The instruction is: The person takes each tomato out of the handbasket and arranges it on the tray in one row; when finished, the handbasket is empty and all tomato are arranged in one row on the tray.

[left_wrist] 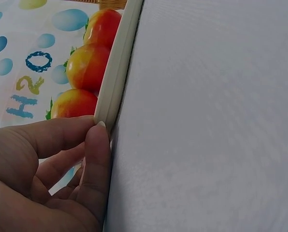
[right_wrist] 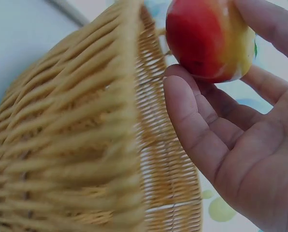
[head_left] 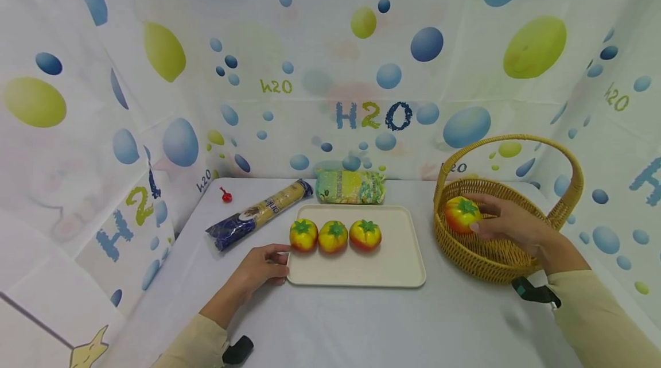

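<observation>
My right hand (head_left: 511, 223) holds a red and yellow tomato (head_left: 462, 214) with a green leafy top, over the opening of the wicker basket (head_left: 472, 264). In the right wrist view the fingers curl round this tomato (right_wrist: 209, 41), just beyond the basket's rim (right_wrist: 127, 111). My left hand (head_left: 260, 269) is at the left edge of the cream tray (head_left: 356, 273). Thumb and fingertip pinch the tray's rim (left_wrist: 110, 92) in the left wrist view. Three similar tomatoes (head_left: 333, 237) sit in a row on the tray, towards its left side.
Behind the tray lies a green and yellow packet (head_left: 351, 186). A long blue and yellow packet (head_left: 260, 213) lies slanted to its left, with a small red item (head_left: 225, 196) farther left. The basket's tall handle (head_left: 511, 138) arches above it. Printed cloth (head_left: 320, 41) surrounds the table.
</observation>
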A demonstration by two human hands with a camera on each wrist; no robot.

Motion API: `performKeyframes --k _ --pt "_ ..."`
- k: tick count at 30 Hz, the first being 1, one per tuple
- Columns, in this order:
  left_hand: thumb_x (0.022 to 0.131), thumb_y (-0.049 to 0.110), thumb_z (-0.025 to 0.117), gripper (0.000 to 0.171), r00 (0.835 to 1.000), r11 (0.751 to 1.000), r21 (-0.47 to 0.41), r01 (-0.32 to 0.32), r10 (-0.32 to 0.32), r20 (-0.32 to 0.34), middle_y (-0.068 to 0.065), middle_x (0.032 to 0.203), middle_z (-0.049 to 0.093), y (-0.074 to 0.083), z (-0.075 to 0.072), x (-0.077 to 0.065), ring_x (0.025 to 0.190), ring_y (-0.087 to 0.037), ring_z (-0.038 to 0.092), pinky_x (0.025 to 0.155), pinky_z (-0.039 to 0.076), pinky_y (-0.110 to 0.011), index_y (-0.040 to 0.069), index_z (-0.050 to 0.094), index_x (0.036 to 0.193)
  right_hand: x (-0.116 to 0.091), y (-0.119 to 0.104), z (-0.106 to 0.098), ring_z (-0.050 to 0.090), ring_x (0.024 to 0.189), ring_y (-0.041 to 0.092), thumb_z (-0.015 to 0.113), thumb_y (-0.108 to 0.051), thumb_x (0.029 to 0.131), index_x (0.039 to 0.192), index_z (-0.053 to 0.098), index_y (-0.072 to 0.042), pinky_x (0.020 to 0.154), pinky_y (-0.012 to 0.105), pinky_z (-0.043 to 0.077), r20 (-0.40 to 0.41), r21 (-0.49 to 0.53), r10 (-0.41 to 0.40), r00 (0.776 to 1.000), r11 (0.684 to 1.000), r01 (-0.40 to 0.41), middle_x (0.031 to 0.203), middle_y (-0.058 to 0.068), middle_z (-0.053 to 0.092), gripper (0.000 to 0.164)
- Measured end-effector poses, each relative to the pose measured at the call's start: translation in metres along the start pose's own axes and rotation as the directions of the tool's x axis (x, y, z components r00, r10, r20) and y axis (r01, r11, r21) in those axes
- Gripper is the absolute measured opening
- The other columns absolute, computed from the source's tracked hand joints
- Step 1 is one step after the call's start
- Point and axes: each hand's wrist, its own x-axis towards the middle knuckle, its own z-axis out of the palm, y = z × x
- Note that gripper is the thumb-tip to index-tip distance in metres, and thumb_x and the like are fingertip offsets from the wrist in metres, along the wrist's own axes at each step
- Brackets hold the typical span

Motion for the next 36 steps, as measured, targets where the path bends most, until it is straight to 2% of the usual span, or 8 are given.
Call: performKeyframes --k 15,23,27,36 --pt "0.083 -0.007 0.076 0.051 1.000 1.000 0.002 0.016 -0.016 -0.019 -0.012 0.104 0.063 0.002 0.000 -0.001 0.081 -0.020 0.064 0.073 0.063 -0.033 0.004 0.066 0.132 0.011 -0.024 0.016 0.052 0.122 0.033 0.074 -0.022 0.092 0.156 0.038 -0.019 0.092 0.035 0.057 0.005 0.015 -0.079 0.997 0.997 0.079 0.151 0.020 0.041 0.073" --pt "0.082 -0.007 0.076 0.054 1.000 1.000 -0.002 -0.011 0.011 0.018 -0.013 0.105 0.062 0.002 0.001 -0.003 0.082 -0.019 0.063 0.074 0.063 -0.034 0.000 0.063 0.134 0.014 -0.033 0.028 0.056 0.118 0.030 0.072 -0.016 0.093 0.157 0.036 -0.012 0.092 0.035 0.058 0.043 0.046 -0.127 0.991 0.991 0.125 0.149 0.026 0.040 0.074" --pt "0.081 -0.007 0.076 0.054 1.000 1.000 -0.001 -0.006 0.006 0.007 -0.013 0.105 0.062 0.001 0.001 -0.003 0.081 -0.019 0.062 0.073 0.063 -0.034 0.000 0.064 0.133 0.016 -0.035 0.033 0.053 0.119 0.034 0.073 -0.019 0.092 0.156 0.037 -0.012 0.091 0.033 0.057 0.045 0.014 -0.126 0.991 0.992 0.125 0.149 0.026 0.041 0.074" --pt "0.081 -0.006 0.077 0.055 1.000 1.000 0.006 0.001 -0.001 -0.003 -0.013 0.106 0.062 0.000 0.001 -0.002 0.079 -0.019 0.062 0.073 0.063 -0.035 0.001 0.063 0.134 0.026 -0.041 0.045 0.050 0.123 0.037 0.075 -0.023 0.090 0.158 0.034 -0.012 0.093 0.033 0.056 0.064 0.012 -0.104 0.993 0.995 0.103 0.151 0.025 0.039 0.080"
